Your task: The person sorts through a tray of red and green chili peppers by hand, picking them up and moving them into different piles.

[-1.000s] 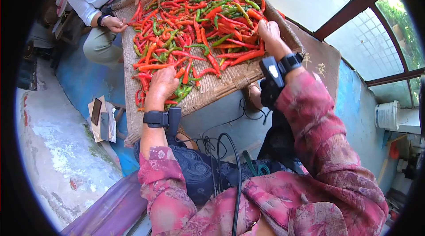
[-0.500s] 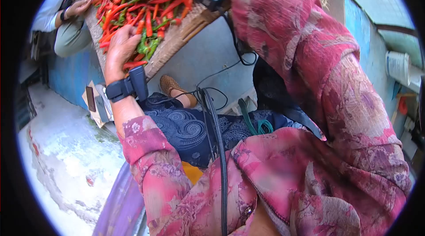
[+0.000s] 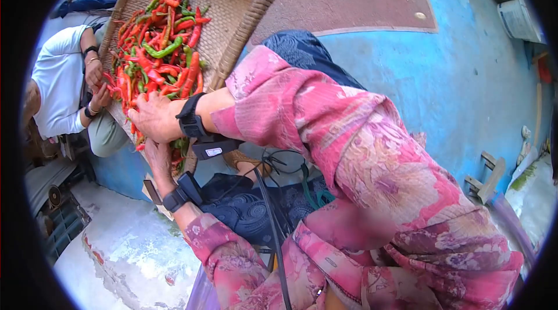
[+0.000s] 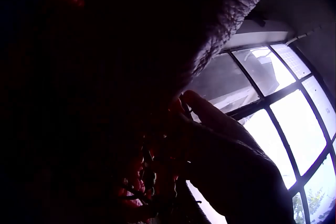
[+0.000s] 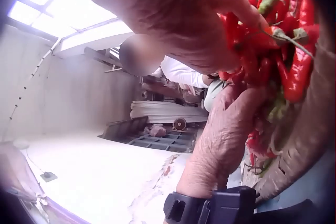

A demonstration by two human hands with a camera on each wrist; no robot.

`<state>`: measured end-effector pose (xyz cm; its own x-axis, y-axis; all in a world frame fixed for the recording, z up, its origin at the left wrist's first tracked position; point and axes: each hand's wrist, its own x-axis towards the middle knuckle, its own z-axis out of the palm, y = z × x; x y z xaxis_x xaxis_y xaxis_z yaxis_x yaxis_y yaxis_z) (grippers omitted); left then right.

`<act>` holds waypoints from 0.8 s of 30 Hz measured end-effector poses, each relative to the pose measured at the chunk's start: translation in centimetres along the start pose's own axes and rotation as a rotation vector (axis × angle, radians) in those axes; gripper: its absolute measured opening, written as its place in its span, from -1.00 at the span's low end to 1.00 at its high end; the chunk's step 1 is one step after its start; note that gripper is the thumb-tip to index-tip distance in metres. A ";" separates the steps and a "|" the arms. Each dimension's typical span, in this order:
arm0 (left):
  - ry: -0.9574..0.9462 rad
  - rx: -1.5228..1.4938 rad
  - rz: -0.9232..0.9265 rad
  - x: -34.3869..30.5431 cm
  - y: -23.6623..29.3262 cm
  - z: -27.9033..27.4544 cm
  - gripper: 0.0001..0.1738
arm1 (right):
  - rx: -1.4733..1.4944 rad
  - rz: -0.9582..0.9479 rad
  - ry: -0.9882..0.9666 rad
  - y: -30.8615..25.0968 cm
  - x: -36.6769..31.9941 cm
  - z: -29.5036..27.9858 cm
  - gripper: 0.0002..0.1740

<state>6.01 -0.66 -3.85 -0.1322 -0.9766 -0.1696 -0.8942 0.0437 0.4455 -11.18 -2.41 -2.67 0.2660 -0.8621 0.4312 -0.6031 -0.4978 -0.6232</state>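
Observation:
Red and green chili peppers (image 3: 154, 57) form a long pile in a shallow woven tray (image 3: 229, 5). My right hand (image 3: 157, 119) reaches across from the right and rests on the near end of the pile, fingers spread over the chilies. Just below it, my left hand (image 3: 158, 159) lies against the near edge of the pile, its fingertips covered by the right hand. Chilies sit between both hands in the right wrist view, with the left hand (image 5: 223, 124) below them. The left wrist view is mostly dark, showing some red chilies (image 4: 139, 174) beside a hand's outline.
Opposite sits another person in a white top (image 3: 61, 80), whose hands (image 3: 96, 80) are at the tray's far left rim. A brown mat with yellow characters (image 3: 354, 2) lies on the blue floor (image 3: 401, 72). Black cables (image 3: 273, 165) hang near my lap.
My right hand has swept from the tray's right side to the left, beside my left hand. The chilies there are pushed leftward, baring woven tray bottom. The head view has turned right.

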 end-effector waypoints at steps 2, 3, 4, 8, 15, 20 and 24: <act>0.062 -0.318 -0.027 -0.3 1.0 0.0 -0.68 | 0.137 -0.079 -0.054 0.5 0.3 -0.9 -0.64; 0.092 -0.366 -0.043 -0.5 1.5 0.0 -0.73 | 0.146 -0.114 -0.087 0.8 0.3 -1.5 -0.65; 0.119 -0.420 -0.060 -1.0 3.9 0.2 -0.77 | 0.139 -0.149 -0.156 0.9 0.2 -3.1 -0.65; 0.042 -0.371 -0.066 -0.6 3.1 0.6 -0.76 | -0.088 -0.154 -0.301 2.1 0.3 -6.5 -0.70; 0.006 -0.300 0.095 -0.2 5.1 1.5 -0.62 | -0.146 0.226 -0.741 7.5 1.8 -8.5 -0.31; 0.094 -0.787 -0.035 0.5 8.2 0.9 -0.37 | 0.121 0.310 -0.443 7.6 2.8 -4.6 -0.07; 0.309 -1.076 0.050 1.1 8.3 -1.0 -0.39 | 0.560 0.032 -0.245 6.0 4.4 -3.7 -0.11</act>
<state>-1.12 -1.59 0.49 0.0885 -0.9957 0.0287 -0.0356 0.0256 0.9990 -16.37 -8.84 -2.09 0.4595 -0.8409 0.2858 -0.1442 -0.3882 -0.9102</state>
